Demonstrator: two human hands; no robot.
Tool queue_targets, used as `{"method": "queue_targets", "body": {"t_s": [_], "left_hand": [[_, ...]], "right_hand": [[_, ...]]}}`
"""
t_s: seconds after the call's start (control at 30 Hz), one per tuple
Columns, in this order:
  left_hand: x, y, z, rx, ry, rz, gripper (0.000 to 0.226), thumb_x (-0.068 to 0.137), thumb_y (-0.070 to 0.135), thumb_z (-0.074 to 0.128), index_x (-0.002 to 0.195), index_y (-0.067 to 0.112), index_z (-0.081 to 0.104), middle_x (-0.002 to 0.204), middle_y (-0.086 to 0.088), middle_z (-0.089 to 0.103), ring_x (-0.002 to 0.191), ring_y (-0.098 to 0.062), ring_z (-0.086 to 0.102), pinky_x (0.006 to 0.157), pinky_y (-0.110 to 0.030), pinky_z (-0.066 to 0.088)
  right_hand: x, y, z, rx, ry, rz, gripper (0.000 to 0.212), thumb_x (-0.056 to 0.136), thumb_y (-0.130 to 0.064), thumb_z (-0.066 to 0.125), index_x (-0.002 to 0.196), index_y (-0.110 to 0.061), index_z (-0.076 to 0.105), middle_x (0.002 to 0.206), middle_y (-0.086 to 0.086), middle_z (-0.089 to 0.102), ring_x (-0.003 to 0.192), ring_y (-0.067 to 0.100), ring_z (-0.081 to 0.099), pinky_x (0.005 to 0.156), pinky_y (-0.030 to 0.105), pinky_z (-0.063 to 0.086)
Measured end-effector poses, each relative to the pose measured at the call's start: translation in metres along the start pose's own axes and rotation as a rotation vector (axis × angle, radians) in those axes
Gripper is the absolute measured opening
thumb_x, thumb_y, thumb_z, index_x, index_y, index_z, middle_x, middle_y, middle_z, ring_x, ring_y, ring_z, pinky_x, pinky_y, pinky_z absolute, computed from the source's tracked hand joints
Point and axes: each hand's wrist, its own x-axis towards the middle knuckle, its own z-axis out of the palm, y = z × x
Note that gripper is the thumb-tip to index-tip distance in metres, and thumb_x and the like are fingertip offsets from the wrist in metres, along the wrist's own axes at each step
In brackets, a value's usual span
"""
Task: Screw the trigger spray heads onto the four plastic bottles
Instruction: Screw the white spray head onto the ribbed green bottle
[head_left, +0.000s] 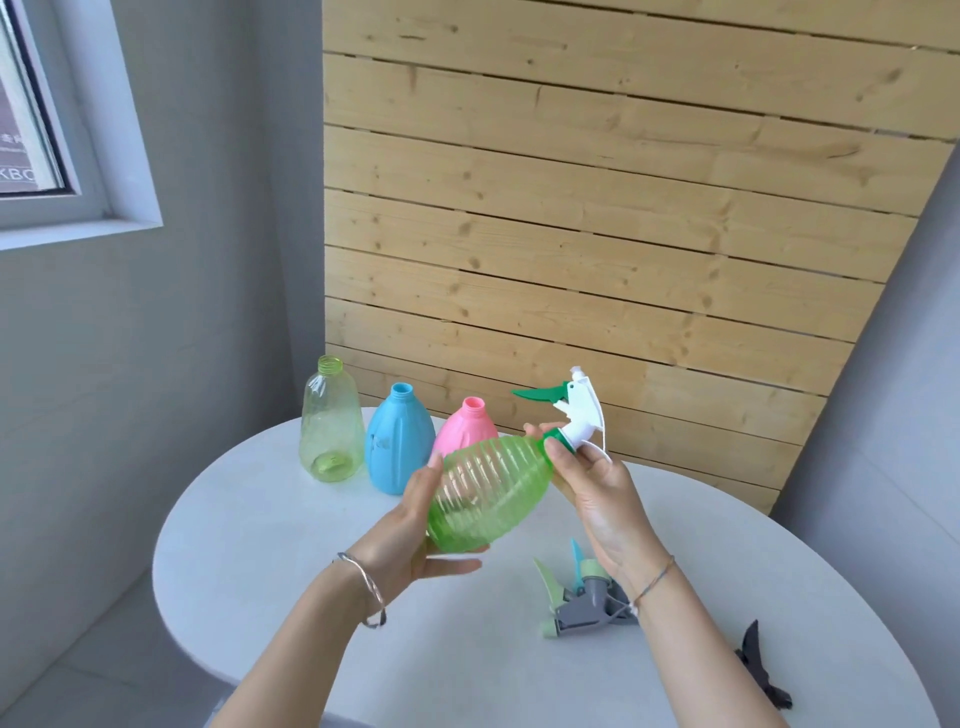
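Observation:
My left hand (415, 535) grips the base of a ribbed green bottle (488, 493), held tilted above the white table (311, 571). My right hand (592, 483) pinches the green collar of a white spray head (579, 410) with a green trigger, seated on the bottle's neck. Its thin white tube loops out beside my fingers. At the table's back stand three open bottles: a clear yellow-green one (331, 421), a blue one (399, 441) and a pink one (465, 428), partly hidden by the green bottle.
Grey spray heads (582, 603) with pale green and blue triggers lie on the table under my right wrist. A dark spray head (761, 667) lies near the right edge. A wooden slat panel (597, 208) leans on the wall behind.

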Motion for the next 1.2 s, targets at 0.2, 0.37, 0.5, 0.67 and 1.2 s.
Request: {"method": "queue_targets", "body": {"t_s": [0.2,0.37,0.5,0.67,1.2], "left_hand": [[-0.003,0.000,0.003,-0.001,-0.063,-0.018,0.058,0.077,0.068,0.050,0.119,0.029,0.058,0.115,-0.001,0.071,0.103,-0.020,0.069,0.079,-0.032,0.059],[-0.002,-0.001,-0.001,0.068,-0.023,0.047,0.063,0.075,0.061,0.053,0.127,0.027,0.050,0.118,-0.003,0.068,0.097,-0.019,0.070,0.071,-0.027,0.058],[0.002,-0.007,-0.002,0.065,-0.086,0.053,0.058,0.074,0.056,0.066,0.124,0.028,0.054,0.116,0.003,0.071,0.104,-0.015,0.068,0.078,-0.027,0.057],[0.001,-0.003,0.001,0.176,-0.039,-0.028,0.071,0.075,0.072,0.034,0.121,0.021,0.054,0.093,-0.004,0.068,0.067,-0.017,0.067,0.058,-0.028,0.056],[0.005,-0.013,0.001,0.106,-0.066,0.115,0.066,0.078,0.049,0.066,0.135,0.024,0.045,0.126,0.002,0.065,0.112,-0.015,0.064,0.084,-0.027,0.056]], "right_hand": [[-0.004,-0.004,0.002,0.015,-0.009,-0.005,0.029,0.076,-0.024,0.066,0.101,-0.008,0.066,0.112,0.005,0.071,0.107,0.013,0.066,0.088,0.019,0.051],[-0.005,-0.006,0.003,-0.007,0.014,-0.016,0.029,0.078,-0.024,0.066,0.101,-0.008,0.065,0.112,0.005,0.071,0.109,0.011,0.065,0.094,0.023,0.050],[-0.005,-0.005,0.002,-0.013,0.022,-0.018,0.032,0.074,-0.029,0.067,0.100,-0.010,0.066,0.110,0.003,0.073,0.106,0.011,0.065,0.091,0.021,0.051],[-0.008,-0.002,0.002,-0.067,-0.014,-0.037,0.014,0.079,-0.025,0.067,0.090,-0.017,0.070,0.101,0.000,0.076,0.101,0.009,0.067,0.084,0.016,0.050],[-0.006,-0.006,0.001,-0.011,0.130,0.067,0.014,0.081,-0.021,0.069,0.092,-0.014,0.072,0.105,0.006,0.075,0.103,0.016,0.067,0.094,0.027,0.051]]}}
